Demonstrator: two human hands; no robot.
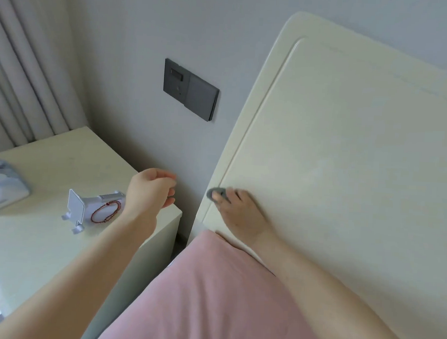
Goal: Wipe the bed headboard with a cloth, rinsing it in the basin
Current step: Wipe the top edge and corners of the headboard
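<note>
The right hand (237, 214) lay flat against the cream-coloured, glossy wooden bed headboard (347, 163), its grip pressed onto a small wad of grey cloth (214, 194) pinned under the fingertips at the panel's lower left, just beside the raised border edge. The left hand (151, 191) hovered at 9 o'clock from the cloth, its grip half-curled and holding nothing, over the far corner of the pale cream bedside desk (45, 237). A narrow gap of grey wall separated the desk from the headboard's outer edge. A pink fabric pillow (210, 298) pressed against the headboard's base at 6 o'clock. Broad bare panel stretched toward 2 o'clock. A dark grey rectangular switch plate (190, 90) sat on the wall at 11 o'clock.
</note>
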